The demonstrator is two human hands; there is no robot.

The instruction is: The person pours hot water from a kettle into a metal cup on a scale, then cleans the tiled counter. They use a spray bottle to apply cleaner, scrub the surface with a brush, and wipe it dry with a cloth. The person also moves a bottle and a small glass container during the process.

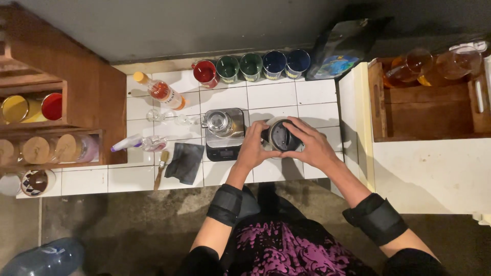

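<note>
Both hands wrapped round a dark round-lidded container (281,136) on the white tiled counter (317,92), left hand (253,145) gripping its side, right hand (313,145) cupped over its far edge, steel pot (220,122) on a scale (223,144) just beside

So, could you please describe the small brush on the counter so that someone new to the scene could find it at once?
Start at the white tiled counter and find the digital scale carrying a metal pot near its middle. Left of the scale lies a dark folded cloth, and the brush lies just left of that, near the counter's front edge. It is the only thing there with a wooden handle and pale bristles.
</note>
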